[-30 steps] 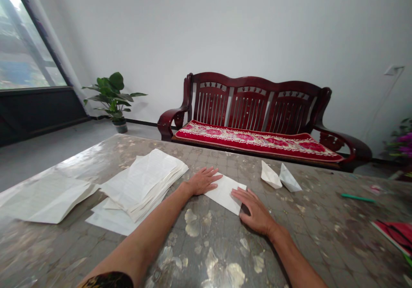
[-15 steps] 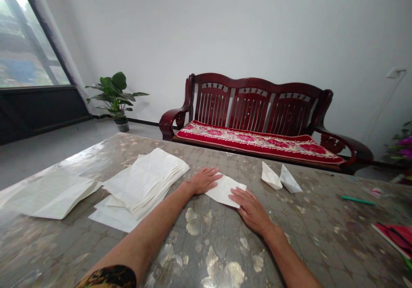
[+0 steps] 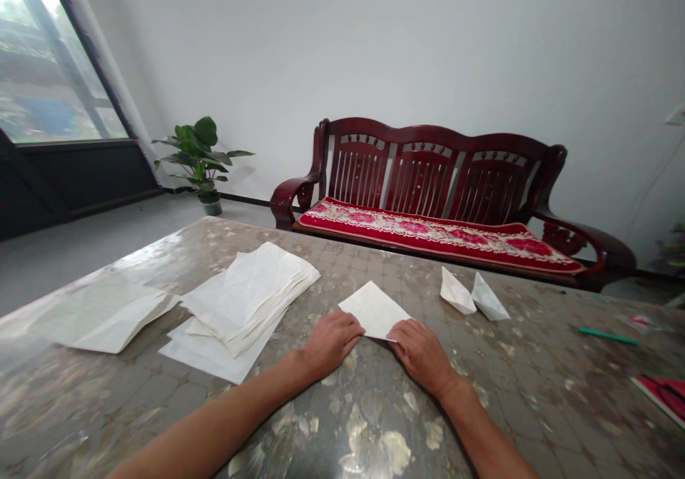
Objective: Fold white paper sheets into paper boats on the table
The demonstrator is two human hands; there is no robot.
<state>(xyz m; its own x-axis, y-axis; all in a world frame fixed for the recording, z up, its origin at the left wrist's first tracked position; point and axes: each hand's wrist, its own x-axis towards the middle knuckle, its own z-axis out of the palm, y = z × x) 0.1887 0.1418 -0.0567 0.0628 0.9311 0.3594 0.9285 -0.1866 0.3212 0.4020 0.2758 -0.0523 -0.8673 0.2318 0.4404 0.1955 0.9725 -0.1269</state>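
Observation:
A folded piece of white paper (image 3: 376, 308) lies on the patterned tabletop (image 3: 342, 407), its pointed corner facing away from me. My left hand (image 3: 335, 340) pinches its near left corner, the fingers curled together. At the near right corner, my right hand (image 3: 419, 347) grips the edge with its fingers closed. Both thumbs are mostly hidden. To the right stand two folded paper shapes like little boats, one cream paper boat (image 3: 457, 295) and one paler paper boat (image 3: 489, 300).
Left of my hands sits a stack of paper sheets (image 3: 251, 293), with another folded sheet (image 3: 101, 318) farther left. A green pen (image 3: 609, 335) and a red booklet (image 3: 661, 397) lie at the right. Beyond the table are a wooden bench (image 3: 422, 179) and a potted plant (image 3: 200, 161).
Both hands were lying flat on the folded paper. Now they have drawn back to its near corners with fingers curled, and more of the paper shows. The view has shifted slightly.

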